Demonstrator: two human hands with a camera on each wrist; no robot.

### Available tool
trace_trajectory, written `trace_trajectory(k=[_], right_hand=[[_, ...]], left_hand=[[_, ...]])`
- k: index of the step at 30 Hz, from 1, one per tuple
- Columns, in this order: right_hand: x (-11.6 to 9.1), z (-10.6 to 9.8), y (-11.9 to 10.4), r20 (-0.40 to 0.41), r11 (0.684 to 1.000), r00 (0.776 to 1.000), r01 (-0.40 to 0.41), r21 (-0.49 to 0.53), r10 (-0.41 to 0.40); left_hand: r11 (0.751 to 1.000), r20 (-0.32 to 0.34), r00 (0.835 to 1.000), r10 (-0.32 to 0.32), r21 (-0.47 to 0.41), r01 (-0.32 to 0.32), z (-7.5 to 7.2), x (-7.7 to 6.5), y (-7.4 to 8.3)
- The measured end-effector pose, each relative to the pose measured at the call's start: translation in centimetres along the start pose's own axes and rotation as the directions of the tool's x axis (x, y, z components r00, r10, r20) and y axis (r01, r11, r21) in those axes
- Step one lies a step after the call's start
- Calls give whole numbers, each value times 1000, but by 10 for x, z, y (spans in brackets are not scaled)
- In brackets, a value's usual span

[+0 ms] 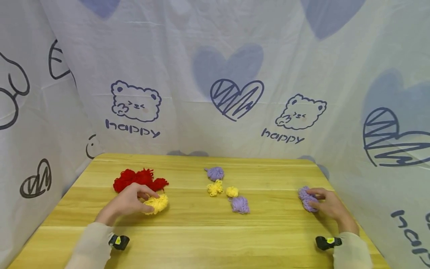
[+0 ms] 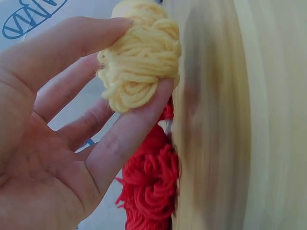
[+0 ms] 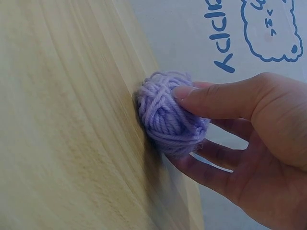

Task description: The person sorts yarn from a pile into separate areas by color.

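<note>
My left hand (image 1: 130, 201) pinches a small ball of yellow yarn (image 2: 141, 57) between thumb and fingers, in front of the red yarn balls (image 1: 132, 179) at the left of the table. In the left wrist view the red yarn (image 2: 151, 182) shows behind the fingers. Toward the right edge of the table, my right hand (image 1: 330, 205) grips a purple yarn ball (image 3: 170, 112), thumb on one side and fingers on the other. That ball is right at the wooden surface in the right wrist view.
Mid-table lie a purple yarn ball (image 1: 215, 173), a loose yellow yarn bundle (image 1: 215, 188), a small yellow ball (image 1: 232, 192) and another purple ball (image 1: 240, 205). The wooden table (image 1: 201, 243) is bordered at the back and sides by a printed white curtain (image 1: 188, 123).
</note>
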State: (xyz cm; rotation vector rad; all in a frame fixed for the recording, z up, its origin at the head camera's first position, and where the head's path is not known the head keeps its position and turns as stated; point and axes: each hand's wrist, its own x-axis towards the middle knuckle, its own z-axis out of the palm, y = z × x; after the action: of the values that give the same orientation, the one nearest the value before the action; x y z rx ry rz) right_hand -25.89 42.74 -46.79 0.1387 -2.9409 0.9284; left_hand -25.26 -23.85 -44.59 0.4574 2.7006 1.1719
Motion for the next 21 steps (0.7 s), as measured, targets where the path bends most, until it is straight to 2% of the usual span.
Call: trace_trajectory(k=[8,21], right_hand=[[-1,0,1,-2,1000,1000,10,-2,-10],[1,1,4,-18,1000,1000,23,-5,-23]], left_hand=[[1000,17,1000,25,-13,-25,-10,-13,-8],[999,98,994,38,20,-40,-20,-30,-18]])
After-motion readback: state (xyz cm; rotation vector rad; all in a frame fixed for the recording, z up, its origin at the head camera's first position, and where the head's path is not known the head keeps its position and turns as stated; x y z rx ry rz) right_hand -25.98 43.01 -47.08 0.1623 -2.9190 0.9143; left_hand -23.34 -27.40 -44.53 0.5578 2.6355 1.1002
